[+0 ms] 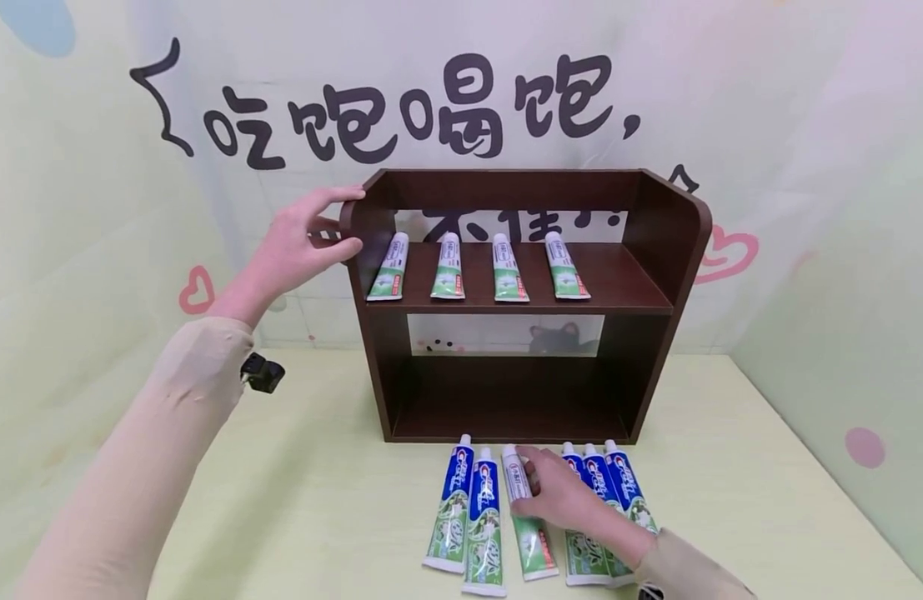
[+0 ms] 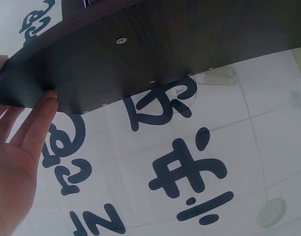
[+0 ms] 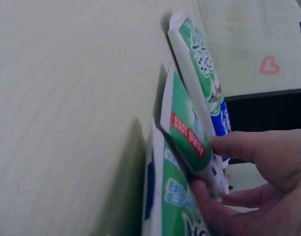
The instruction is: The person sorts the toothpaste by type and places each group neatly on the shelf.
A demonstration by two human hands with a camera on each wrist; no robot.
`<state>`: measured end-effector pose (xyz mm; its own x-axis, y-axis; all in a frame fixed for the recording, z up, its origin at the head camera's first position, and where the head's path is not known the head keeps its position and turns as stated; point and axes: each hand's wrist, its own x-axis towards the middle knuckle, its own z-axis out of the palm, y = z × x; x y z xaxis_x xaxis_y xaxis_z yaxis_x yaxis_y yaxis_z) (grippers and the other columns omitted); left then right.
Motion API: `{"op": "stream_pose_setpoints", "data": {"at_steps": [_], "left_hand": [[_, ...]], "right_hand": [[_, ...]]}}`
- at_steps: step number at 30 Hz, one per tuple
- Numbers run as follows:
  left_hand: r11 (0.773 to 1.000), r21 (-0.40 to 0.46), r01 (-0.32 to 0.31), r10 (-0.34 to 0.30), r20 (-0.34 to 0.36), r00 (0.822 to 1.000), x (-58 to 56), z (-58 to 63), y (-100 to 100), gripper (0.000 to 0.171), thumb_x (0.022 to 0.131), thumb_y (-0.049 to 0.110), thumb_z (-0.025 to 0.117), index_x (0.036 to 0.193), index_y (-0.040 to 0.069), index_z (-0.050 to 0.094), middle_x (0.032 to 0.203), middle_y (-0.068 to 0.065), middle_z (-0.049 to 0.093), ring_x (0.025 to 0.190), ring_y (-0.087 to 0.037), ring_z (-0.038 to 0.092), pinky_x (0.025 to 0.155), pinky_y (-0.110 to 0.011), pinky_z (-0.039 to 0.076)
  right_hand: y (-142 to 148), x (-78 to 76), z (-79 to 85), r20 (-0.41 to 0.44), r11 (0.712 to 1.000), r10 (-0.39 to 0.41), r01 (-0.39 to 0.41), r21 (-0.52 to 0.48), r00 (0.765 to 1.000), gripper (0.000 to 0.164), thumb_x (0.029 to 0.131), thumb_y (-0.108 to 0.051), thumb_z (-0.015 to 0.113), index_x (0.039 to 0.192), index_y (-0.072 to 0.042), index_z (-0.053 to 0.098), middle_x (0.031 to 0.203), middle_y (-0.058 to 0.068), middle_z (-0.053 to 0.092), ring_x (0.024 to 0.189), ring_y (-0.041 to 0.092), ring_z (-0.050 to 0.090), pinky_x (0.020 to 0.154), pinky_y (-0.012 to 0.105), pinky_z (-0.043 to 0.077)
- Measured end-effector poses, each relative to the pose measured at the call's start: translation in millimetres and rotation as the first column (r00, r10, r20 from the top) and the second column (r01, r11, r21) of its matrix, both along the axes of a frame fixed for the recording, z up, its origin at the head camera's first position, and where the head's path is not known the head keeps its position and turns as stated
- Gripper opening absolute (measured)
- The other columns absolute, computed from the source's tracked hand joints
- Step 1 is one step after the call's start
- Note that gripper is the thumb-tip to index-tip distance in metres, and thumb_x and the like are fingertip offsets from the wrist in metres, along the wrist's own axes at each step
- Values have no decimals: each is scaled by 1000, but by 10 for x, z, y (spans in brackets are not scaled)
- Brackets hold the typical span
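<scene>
Gripping stage: your right hand (image 1: 569, 496) pinches one toothpaste tube (image 1: 532, 542) between its fingers; left hand (image 1: 290, 246), fingers spread, touches shelf (image 1: 506, 188). Next, likely: straight lift.

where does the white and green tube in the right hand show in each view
Head: the white-and-green tube is low, slightly right of centre, in the right hand.
Left wrist: not in this picture.
Right wrist: the tube is right of centre, between two blue-and-green tubes.
Landmark in all three: the dark brown shelf.
</scene>
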<state>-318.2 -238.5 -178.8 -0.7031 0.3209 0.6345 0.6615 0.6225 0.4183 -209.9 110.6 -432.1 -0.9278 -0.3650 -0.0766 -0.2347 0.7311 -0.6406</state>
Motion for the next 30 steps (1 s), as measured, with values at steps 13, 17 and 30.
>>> {"op": "stream_pose_setpoints", "data": {"at_steps": [13,17,30], "left_hand": [[1000,-6,-4,4,-4,1000,5,-5,-15,56,88,9,70,141,14,53,147,-2,53,85,5,62,75,-5,53],[1000,-8,-6,6,-11,1000,5,0,-7,56,88,9,70,141,14,53,147,-2,54,85,4,62,75,-5,53],[1000,3,-5,5,-2,1000,10,3,-3,56,88,9,70,141,15,54,147,-2,53,85,6,62,75,-5,53]], "right_hand": [[-62,121,93,109,995,34,-45,93,993,112,67,-30,89,157,-9,26,131,22,57,102,24,60,96,53,54],[-45,106,70,135,998,54,-56,16,989,109,70,-27,88,157,-10,24,126,18,64,97,20,62,94,49,55],[104,77,3,335,949,72,38,-312,939,94,81,-21,80,157,-14,25,86,6,63,61,14,55,54,25,46]]}}
